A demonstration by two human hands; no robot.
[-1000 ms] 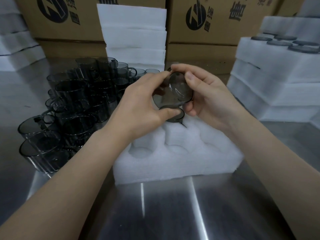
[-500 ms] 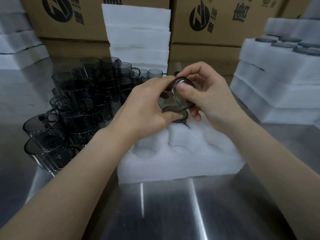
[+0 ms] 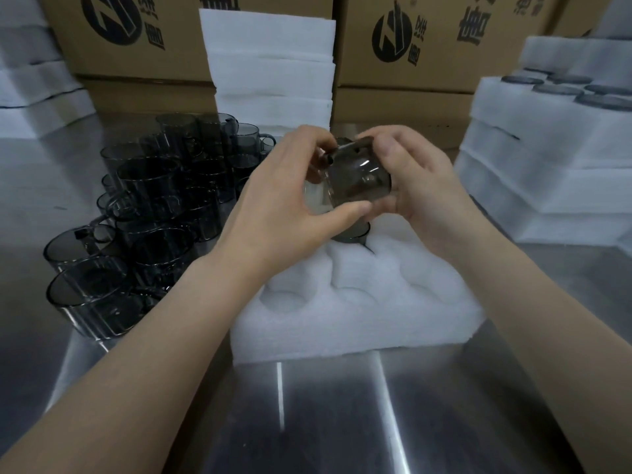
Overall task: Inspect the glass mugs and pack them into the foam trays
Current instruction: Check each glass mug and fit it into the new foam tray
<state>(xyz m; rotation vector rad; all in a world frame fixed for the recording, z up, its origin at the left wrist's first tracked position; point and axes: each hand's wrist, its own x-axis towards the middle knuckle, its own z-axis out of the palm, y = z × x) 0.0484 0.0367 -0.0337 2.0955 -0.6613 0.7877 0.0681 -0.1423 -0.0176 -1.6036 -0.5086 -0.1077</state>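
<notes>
Hanging above the far row of the foam tray (image 3: 359, 323), the smoky glass mug (image 3: 359, 179) lies tilted on its side between both hands. The left hand (image 3: 287, 203) curls round it, thumb pressed along the underside and fingers arched over the top (a dark stub there may be the handle). The right hand (image 3: 424, 189) grips the opposite side, thumb on the upper wall, fingers wrapped beneath. Both forearms reach in from the near edge. A second mug (image 3: 352, 234) sits in a tray pocket just below, and unpacked mugs (image 3: 154, 213) crowd the steel table (image 3: 342, 422) on the left.
</notes>
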